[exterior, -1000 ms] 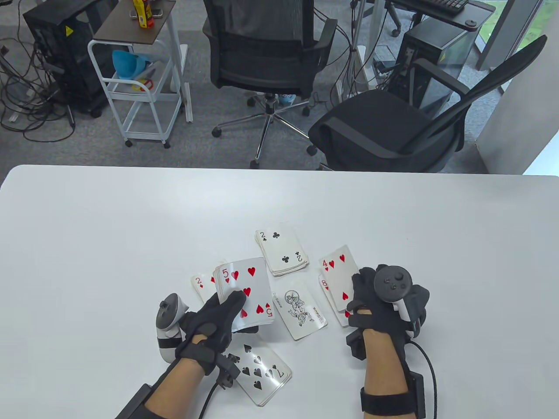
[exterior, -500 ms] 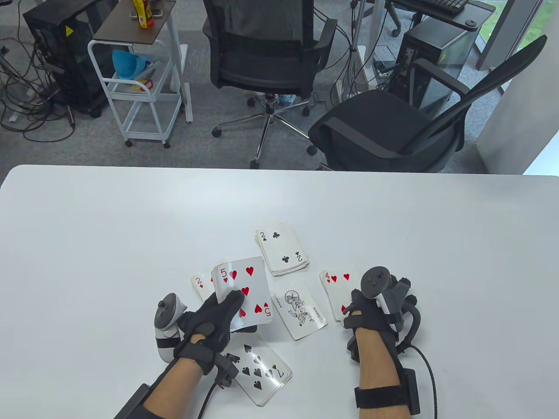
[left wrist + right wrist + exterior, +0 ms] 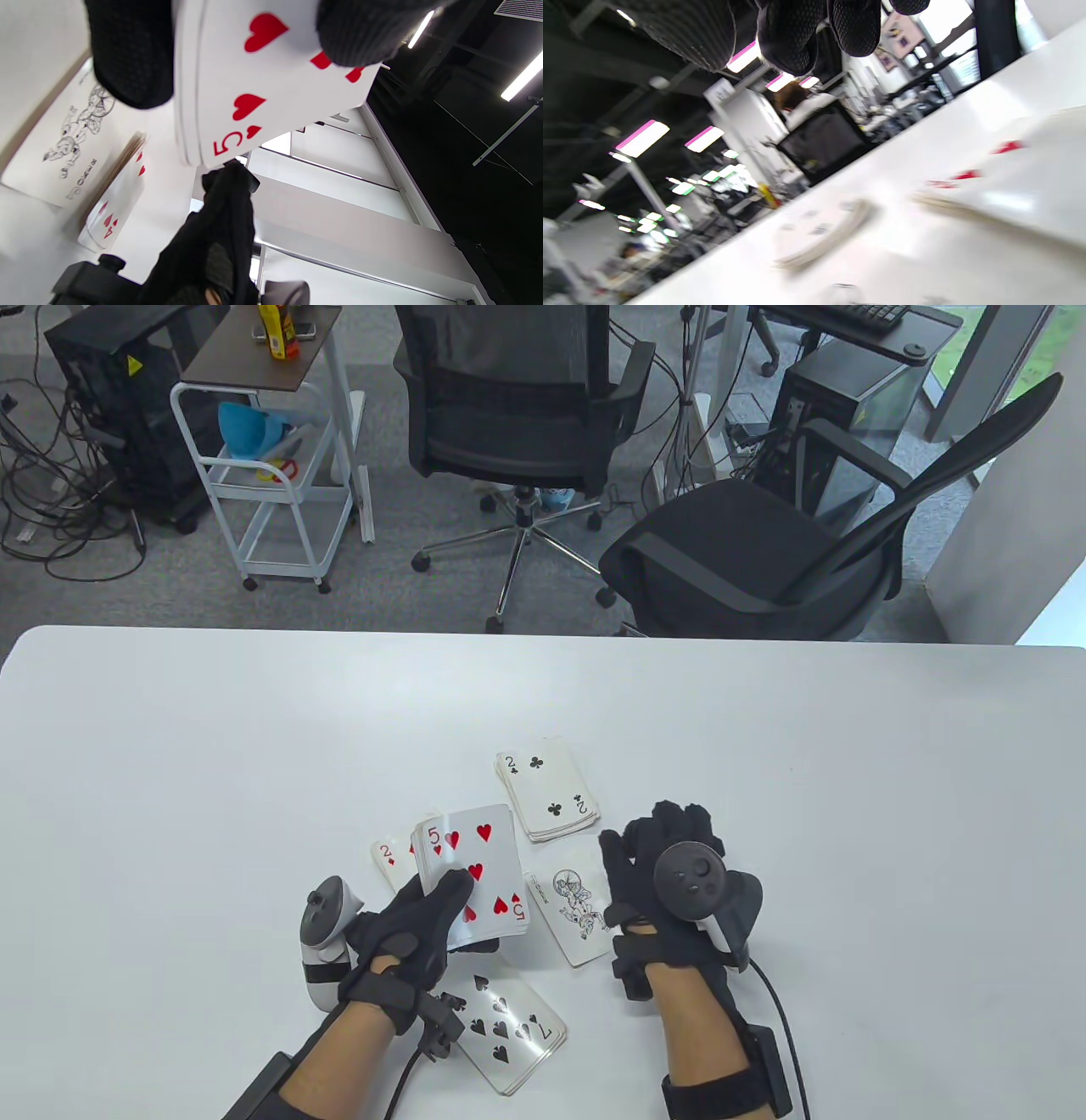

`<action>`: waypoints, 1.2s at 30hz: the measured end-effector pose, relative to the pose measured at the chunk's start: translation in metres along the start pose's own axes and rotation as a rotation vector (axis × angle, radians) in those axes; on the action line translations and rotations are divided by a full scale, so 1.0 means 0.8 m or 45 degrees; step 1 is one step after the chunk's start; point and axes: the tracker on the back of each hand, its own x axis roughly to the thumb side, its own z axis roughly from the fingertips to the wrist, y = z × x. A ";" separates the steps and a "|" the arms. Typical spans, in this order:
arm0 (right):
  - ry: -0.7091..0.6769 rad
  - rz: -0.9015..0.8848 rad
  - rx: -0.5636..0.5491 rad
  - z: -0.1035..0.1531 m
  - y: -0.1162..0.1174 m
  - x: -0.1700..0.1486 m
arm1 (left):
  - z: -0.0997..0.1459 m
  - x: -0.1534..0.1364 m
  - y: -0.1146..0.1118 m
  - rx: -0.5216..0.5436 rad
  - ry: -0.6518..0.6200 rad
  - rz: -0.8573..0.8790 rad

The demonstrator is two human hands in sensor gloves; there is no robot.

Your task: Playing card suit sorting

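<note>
While the left hand (image 3: 416, 925) gripped a face-up deck (image 3: 473, 878) with the five of hearts on top, thumb laid across the card face, the table view showed the right hand (image 3: 670, 874) hovering with fingers spread and holding nothing, above the spot just right of the joker card (image 3: 577, 912). A pile topped by the two of clubs (image 3: 547, 797) lay beyond the joker on the white table (image 3: 254, 772). A two of diamonds (image 3: 390, 861) peeked out behind the held deck, and a pile topped by the seven of spades (image 3: 509, 1027) lay nearest the person, partly under the left wrist.

From the left wrist view, the thumb and a finger (image 3: 131, 51) pinched the deck (image 3: 254, 93) by its face and edge; below lay the joker (image 3: 63, 152) and, beside it, a hearts pile (image 3: 112, 207) topped by the four.

From the right wrist view, blurred, the fingertips (image 3: 793, 34) hung free above the table, with red-pipped cards (image 3: 1001, 182) at right.
</note>
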 end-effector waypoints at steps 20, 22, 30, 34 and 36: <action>-0.296 -0.037 0.221 0.030 0.051 0.077 | 0.000 0.002 0.002 0.029 -0.001 -0.030; -0.301 -0.059 0.183 0.032 0.052 0.078 | 0.000 0.002 0.002 0.028 -0.001 -0.019; -0.337 -0.116 0.094 0.034 0.049 0.081 | 0.001 0.002 0.001 0.023 0.001 -0.004; -0.347 -0.122 0.050 0.034 0.046 0.080 | 0.001 0.002 0.001 0.015 0.005 -0.002; -0.348 -0.126 0.026 0.034 0.043 0.080 | 0.001 0.002 0.001 0.014 0.006 -0.005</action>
